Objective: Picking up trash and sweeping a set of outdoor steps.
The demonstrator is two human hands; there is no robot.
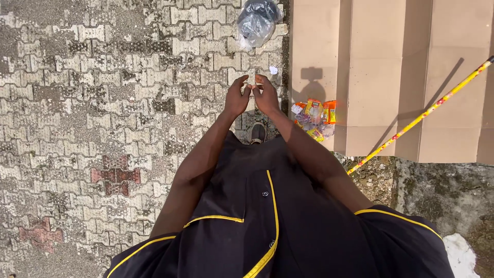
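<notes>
Seen from the head camera, both hands are meeting just above the middle of the frame, fingertips pressing together. The left hand and the right hand are pinching something small and pale between them; it is too small to name, possibly a scrap of wrapper or paper. It is sitting right at the fingertips, touching both hands, with the fingers curling in around it.

Just above and to the right of the hands, a small white scrap is lying on the ground. Higher up, at the top centre of the frame, a crumpled clear plastic bag is resting on the paving. To the right of the right hand, a heap of orange and clear wrappers is lying against the lowest step.

The ground on the left is showing worn grey interlocking pavers with a few reddish ones. Tan steps are filling the upper right, and a yellow stick is leaning across them. A dark shoe is showing below the hands.
</notes>
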